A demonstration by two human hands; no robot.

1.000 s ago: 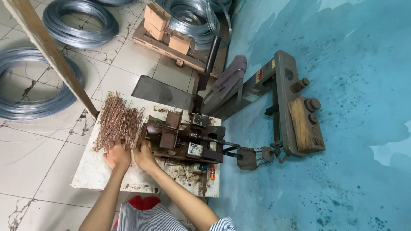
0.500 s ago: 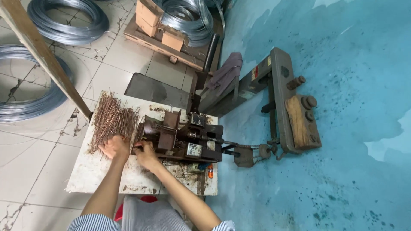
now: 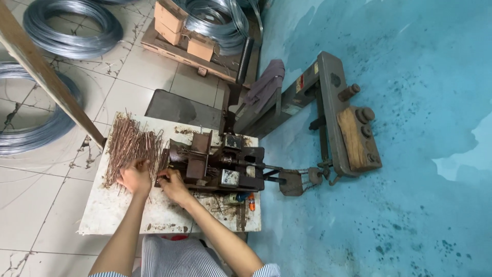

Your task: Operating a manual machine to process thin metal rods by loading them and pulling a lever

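Observation:
A heap of rusty-brown wire rods [image 3: 130,143] lies on the left part of a stained white table [image 3: 118,215]. My left hand [image 3: 135,177] rests on the near end of the heap, fingers curled over some rods. My right hand [image 3: 173,185] sits just to the right, fingertips pinched at the left edge of a dark rusty metal machine [image 3: 215,163] bolted to the table. Whether a rod is between those fingers is too small to tell.
Coils of grey wire [image 3: 66,25] lie on the tiled floor at left, another coil [image 3: 212,20] at the back by cardboard boxes [image 3: 187,31]. A wooden post [image 3: 46,77] slants across. A grey metal lever frame [image 3: 333,118] stands against the blue wall.
Both hands have stayed at the near end of the rod heap beside the machine, shifting only slightly. The camera view has drifted a little.

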